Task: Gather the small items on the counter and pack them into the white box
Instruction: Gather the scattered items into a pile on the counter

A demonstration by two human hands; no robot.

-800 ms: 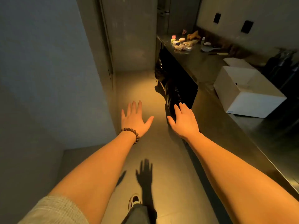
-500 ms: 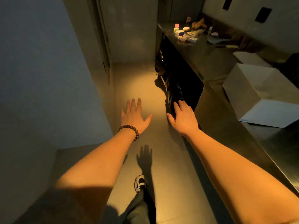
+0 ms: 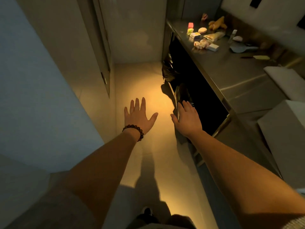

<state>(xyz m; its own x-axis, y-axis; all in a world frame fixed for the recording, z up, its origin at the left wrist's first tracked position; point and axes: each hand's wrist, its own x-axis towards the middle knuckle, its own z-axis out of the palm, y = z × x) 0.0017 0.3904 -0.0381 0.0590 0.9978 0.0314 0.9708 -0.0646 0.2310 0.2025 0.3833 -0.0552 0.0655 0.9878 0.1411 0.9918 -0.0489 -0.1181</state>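
My left hand (image 3: 139,115) and right hand (image 3: 187,119) reach forward over the floor, palms down, fingers straight, holding nothing. Items (image 3: 203,38) sit far right on the counter (image 3: 231,70); box (image 3: 287,138) near right.

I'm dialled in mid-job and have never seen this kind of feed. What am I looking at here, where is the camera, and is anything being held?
There is no machine: this is one wide-angle camera worn on a person's head, looking forward and down. The two bare arms are that person's own. The left hand, with a bead bracelet at the wrist, and the right hand are both stretched out flat over the floor, and neither holds anything. Along the right runs a dark counter. At its far end lies a cluster of small items, too small to name for sure. Nearer, at the right edge, stands the white box, only partly in view. Nothing has been picked up yet.
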